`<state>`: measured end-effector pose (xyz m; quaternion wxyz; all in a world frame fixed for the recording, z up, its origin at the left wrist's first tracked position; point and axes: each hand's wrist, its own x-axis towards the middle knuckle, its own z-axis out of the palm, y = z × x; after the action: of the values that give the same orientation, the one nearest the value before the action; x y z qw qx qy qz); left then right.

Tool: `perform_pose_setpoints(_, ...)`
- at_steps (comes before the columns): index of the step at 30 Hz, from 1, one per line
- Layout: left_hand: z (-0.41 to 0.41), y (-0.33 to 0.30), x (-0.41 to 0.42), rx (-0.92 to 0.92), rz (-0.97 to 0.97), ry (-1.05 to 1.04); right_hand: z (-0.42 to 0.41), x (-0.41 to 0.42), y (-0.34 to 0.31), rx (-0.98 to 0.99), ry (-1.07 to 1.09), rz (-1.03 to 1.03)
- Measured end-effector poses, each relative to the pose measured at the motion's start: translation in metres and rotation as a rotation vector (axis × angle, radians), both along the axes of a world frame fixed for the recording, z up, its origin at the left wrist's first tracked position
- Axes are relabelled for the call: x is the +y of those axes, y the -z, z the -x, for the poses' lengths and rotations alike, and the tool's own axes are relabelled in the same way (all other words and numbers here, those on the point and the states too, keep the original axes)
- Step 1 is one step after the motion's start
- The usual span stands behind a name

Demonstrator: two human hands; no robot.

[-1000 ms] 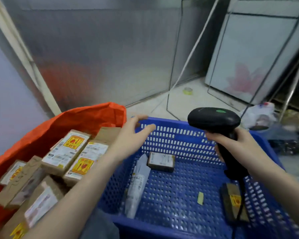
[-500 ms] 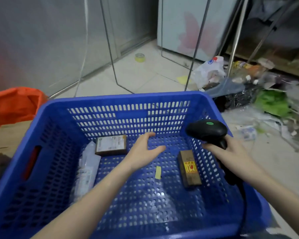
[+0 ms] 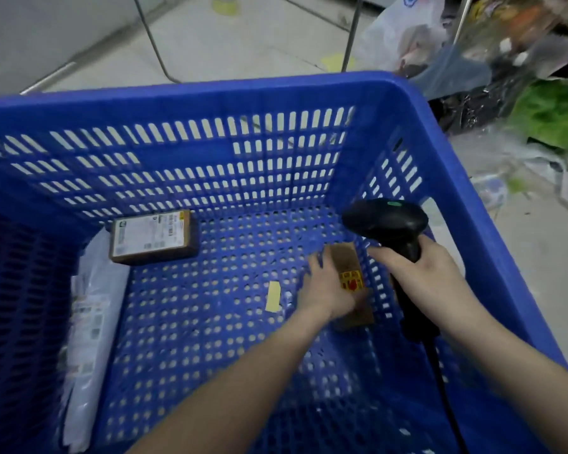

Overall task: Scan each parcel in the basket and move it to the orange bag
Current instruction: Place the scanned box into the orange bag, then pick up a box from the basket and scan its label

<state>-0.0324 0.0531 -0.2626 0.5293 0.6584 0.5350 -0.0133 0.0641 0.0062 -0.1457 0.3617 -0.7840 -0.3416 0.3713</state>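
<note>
Nearest, two bare forearms reach in over the near rim of the blue basket. Left hand is down on the basket floor at the right side, fingers spread and fairly straight, lying against the left edge of a narrow brown cardboard parcel; contact seems likely, but no closed grip shows, thumb hidden. Right hand is wrapped round the grip of a black handheld barcode scanner, its head above the parcel's far end, angled left and down, cable trailing toward the near rim. Key relation: the parcel sits immediately right of the left fingers, between both hands, left hand nearer and the only free one. Its long axis runs near-to-far, tilted slightly so the far end leans left; red-and-yellow sticker faces up. Probably the pick comes next, fingers closing across the short width. Left of the hand, a yellow paper scrap on the floor. Further left, a white poly mailer lies along the left wall, long axis near-to-far. At the far left corner a labelled brown box lies flat, long axis left-right. Orange bag not in view. Beyond the basket, plastic bags and clutter on the floor, blurred.
</note>
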Motion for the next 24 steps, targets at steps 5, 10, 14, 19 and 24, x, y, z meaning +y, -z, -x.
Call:
perform_pose_setpoints(5,-0.017,0.018,-0.001,0.105,-0.062,-0.022,0.007,0.016,0.005,0.024,0.029,-0.014)
perform_pose_setpoints(10,-0.009,0.027,-0.003,0.104,-0.082,-0.041,0.013,0.021,0.002,0.074,0.028,0.016)
perform_pose_setpoints(14,0.011,0.019,0.01,0.084,0.011,-0.072,0.016,0.019,-0.001,0.055,0.002,0.045)
perform_pose_setpoints(19,0.046,-0.012,0.029,0.034,0.008,-0.166,0.021,0.016,-0.02,0.047,-0.012,0.025)
perform_pose_setpoints(24,0.083,-0.083,0.048,-0.115,-0.119,-0.241,0.033,0.019,-0.074,0.002,-0.062,-0.106)
